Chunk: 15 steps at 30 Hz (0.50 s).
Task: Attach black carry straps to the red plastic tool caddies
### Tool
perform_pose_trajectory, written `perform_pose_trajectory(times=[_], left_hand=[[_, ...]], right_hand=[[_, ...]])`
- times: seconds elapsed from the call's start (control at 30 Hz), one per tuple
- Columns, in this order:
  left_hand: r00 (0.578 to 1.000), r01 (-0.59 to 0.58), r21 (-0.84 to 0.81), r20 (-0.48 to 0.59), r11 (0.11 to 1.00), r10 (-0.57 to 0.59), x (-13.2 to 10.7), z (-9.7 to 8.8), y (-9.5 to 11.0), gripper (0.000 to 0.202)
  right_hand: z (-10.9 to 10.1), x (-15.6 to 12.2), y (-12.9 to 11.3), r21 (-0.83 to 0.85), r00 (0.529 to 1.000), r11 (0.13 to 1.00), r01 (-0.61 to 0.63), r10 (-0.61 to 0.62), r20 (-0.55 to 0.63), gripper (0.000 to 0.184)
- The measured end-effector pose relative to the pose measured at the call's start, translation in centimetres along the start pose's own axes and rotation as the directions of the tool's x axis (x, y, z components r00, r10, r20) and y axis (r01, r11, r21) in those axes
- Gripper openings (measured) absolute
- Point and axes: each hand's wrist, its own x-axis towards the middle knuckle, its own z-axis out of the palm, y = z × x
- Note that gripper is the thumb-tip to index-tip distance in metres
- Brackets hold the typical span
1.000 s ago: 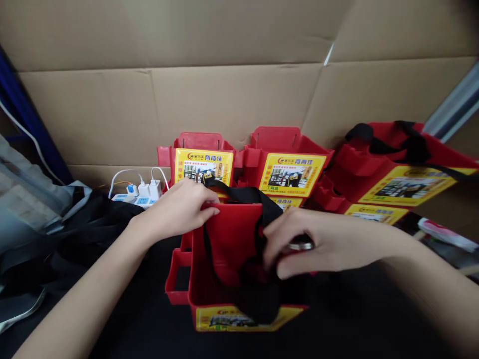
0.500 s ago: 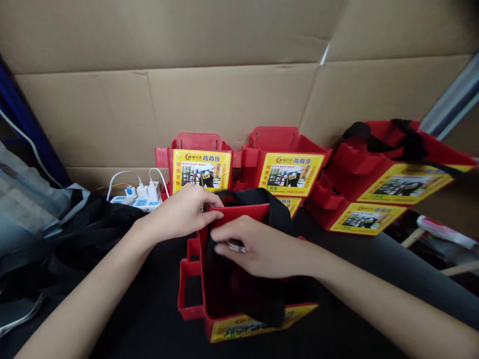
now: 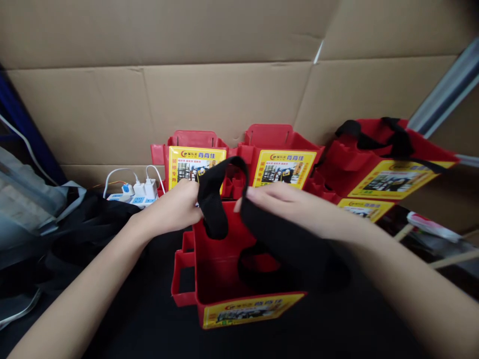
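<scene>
In front of me a red plastic tool box (image 3: pixel 224 254) stands on the black table, its yellow label facing me and small side holders at its left. A wide black strap (image 3: pixel 288 234) loops over its back wall, with more of it lying across the inside and the right edge. My left hand (image 3: pixel 183 202) is closed at the back left corner, by the strap's left leg; its fingertips are hidden behind the webbing. My right hand (image 3: pixel 288 202) is closed on the strap at the right of the loop, fingers partly covered.
Behind stand more red boxes (image 3: pixel 267 137) with yellow labels, some stacked; a stack at right (image 3: pixel 404 159) carries black straps. A white power strip (image 3: pixel 138 198) with plugs sits at back left. Black fabric (image 3: pixel 86 239) lies at left. A cardboard wall (image 3: pixel 224 94) closes the back.
My right hand has come out of the box and moved right and up with the strap. The strap now rises in a loop above the back wall, and more of the box's inside shows.
</scene>
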Motion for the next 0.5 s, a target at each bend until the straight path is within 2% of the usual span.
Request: perform_pose_trajectory(times=[0.1, 0.2, 0.3, 0.4, 0.47, 0.5], left_hand=[[1.0, 0.007, -0.046, 0.028, 0.999, -0.005, -0.1, -0.3, -0.3, 0.021], [0.984, 0.094, -0.106, 0.162, 0.99, -0.076, 0.2, -0.5, -0.8, 0.021], [0.951, 0.201, -0.088, 0.256, 0.976, -0.173, 0.7, -0.5, -1.0, 0.023], [0.957, 0.183, -0.01, 0.231, 0.983, -0.176, 0.9, -0.4, -0.7, 0.02], [0.97, 0.133, 0.0, 0.204, 0.991, -0.13, 0.7, -0.5, -0.6, 0.018], [0.976, 0.105, -0.004, 0.194, 0.994, -0.103, 0.6, -0.5, -0.6, 0.017]], right_hand=[[3.0, 0.9, -1.8, -0.127, 0.998, 0.991, 0.029, -0.022, 0.062, 0.055], [5.0, 1.1, -3.1, -0.35, 1.0, 0.937, 0.005, -0.01, -0.011, 0.048], [6.2, 1.1, -3.8, -0.453, 0.999, 0.891, -0.021, 0.003, -0.039, 0.044], [6.5, 1.1, -3.7, -0.366, 0.999, 0.93, 0.027, -0.007, 0.053, 0.036], [6.0, 0.9, -3.2, -0.169, 0.976, 0.972, 0.161, -0.132, 0.172, 0.03], [5.4, 0.7, -2.8, -0.042, 0.944, 0.968, 0.249, -0.233, 0.232, 0.029]])
